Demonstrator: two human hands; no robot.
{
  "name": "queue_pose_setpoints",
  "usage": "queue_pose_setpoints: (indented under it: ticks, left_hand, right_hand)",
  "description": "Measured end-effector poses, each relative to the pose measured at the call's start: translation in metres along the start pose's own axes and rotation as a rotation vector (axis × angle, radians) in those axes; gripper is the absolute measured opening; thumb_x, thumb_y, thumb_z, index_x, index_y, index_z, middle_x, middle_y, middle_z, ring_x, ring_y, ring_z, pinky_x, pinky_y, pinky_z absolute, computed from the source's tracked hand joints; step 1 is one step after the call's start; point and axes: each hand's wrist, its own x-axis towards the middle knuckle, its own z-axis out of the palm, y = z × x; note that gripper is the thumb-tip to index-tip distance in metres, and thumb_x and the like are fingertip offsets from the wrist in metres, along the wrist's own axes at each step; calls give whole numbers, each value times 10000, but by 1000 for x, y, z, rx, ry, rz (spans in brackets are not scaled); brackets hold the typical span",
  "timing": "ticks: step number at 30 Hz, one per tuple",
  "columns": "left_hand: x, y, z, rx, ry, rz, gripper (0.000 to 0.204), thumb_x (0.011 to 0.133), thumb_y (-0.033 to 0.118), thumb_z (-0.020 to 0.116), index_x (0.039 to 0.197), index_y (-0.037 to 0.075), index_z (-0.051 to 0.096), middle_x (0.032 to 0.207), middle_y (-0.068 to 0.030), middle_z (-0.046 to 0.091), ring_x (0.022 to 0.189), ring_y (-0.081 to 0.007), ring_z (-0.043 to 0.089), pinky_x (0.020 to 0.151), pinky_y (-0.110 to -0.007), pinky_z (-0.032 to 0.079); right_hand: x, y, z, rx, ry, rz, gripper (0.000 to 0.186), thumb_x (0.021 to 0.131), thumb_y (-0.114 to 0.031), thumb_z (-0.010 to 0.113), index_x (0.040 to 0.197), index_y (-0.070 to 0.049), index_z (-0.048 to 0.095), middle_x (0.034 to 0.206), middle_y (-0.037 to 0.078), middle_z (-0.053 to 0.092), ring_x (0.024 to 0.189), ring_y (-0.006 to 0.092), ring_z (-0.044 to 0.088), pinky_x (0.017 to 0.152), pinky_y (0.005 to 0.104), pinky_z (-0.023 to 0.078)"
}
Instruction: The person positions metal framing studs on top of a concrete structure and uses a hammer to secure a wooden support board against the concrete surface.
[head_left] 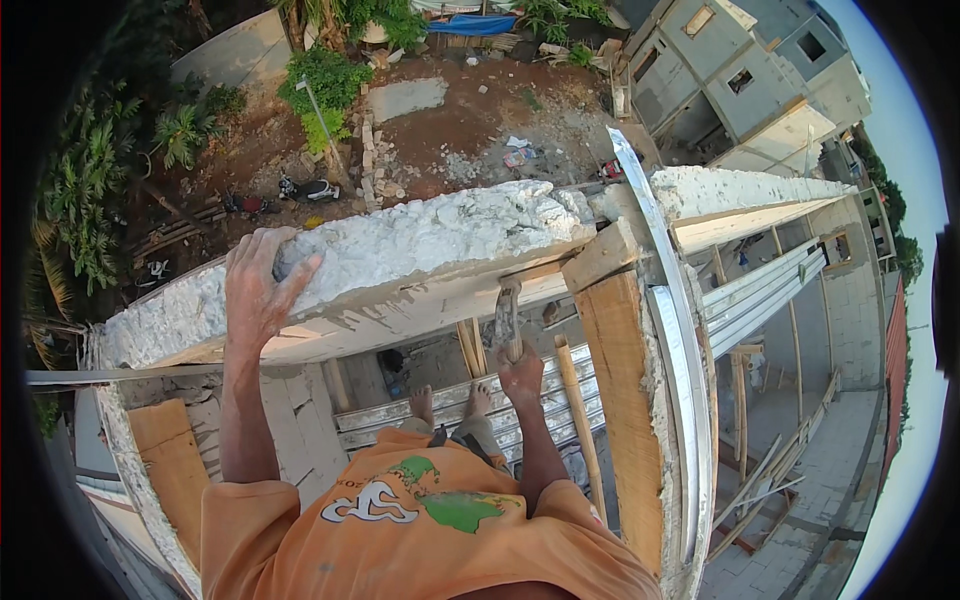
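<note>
A rough block wall, its top coated in lumpy whitish mortar, runs across in front of me. My left hand rests on its left part, fingers spread over the far edge and thumb apart along the top. Between thumb and fingers shows a dark grey patch that I cannot make out. My right hand is closed around a grey, mortar-caked hand tool, pointing up, below the wall's near face. Whether it is a trowel or a hammer I cannot tell. My bare feet stand on ribbed metal sections below.
On my right, a wooden board and bright metal strips line another wall. A wooden pole leans near my right arm. Beyond the wall the ground lies far below, with a motorbike. More metal profiles span the neighbouring bay.
</note>
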Motion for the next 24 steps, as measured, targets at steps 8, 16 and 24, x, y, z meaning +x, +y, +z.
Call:
queue_pose_setpoints:
  ticks: [8,16,24]
  left_hand:
    - [6,1,-1,6,3,-17,393,830,317,728,1064,17,631,964,-129,631,933,-334,584,863,-439,429]
    - [1,0,-2,-10,-13,12,388,826,315,728,1068,26,633,968,-132,630,947,-331,581,867,-435,425]
    - [6,1,-2,21,-52,-55,377,840,278,715,1092,14,621,1037,-146,633,993,-354,579,900,-431,416]
  right_hand:
    - [-13,-55,-23,72,85,-138,317,827,-191,704,1022,40,609,808,242,677,795,423,687,679,459,538]
    - [3,22,7,-267,-23,42,370,829,-229,718,1066,35,616,788,258,681,758,458,668,653,485,526]
    - [-13,-39,-20,9,96,-59,278,805,-135,729,981,21,581,751,247,667,775,468,670,653,491,530]
